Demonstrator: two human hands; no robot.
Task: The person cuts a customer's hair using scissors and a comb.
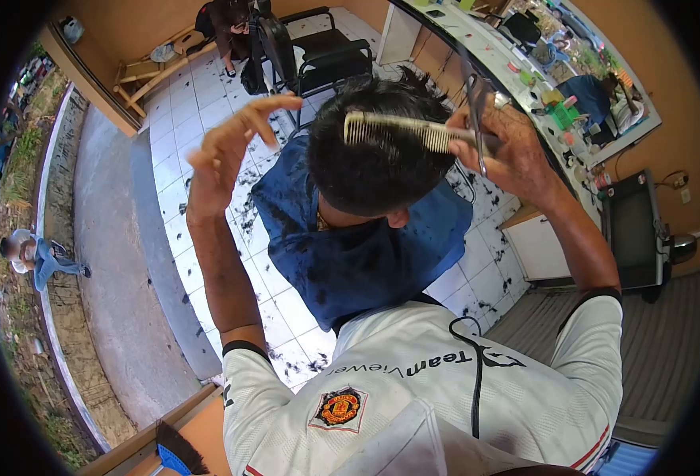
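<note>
A person with dark hair (pixel 366 170) sits in front of me, wrapped in a blue barber cape (pixel 350 270) strewn with hair clippings. My right hand (pixel 517 151) is closed around a pale comb (pixel 394 129) and a pair of scissors (pixel 475 103). The comb lies across the top of the hair, while the scissors stand roughly upright among my fingers. To the left of the head, my left hand (pixel 235 151) is raised with its fingers apart and slightly blurred. It holds nothing.
Cut hair litters the white tiled floor (pixel 275 317). A black chair (pixel 330 59) and another person (pixel 227 32) are behind. Along the right run a cluttered counter (pixel 477 36) and a mirror (pixel 596 79). A blue brush (pixel 177 454) is at lower left.
</note>
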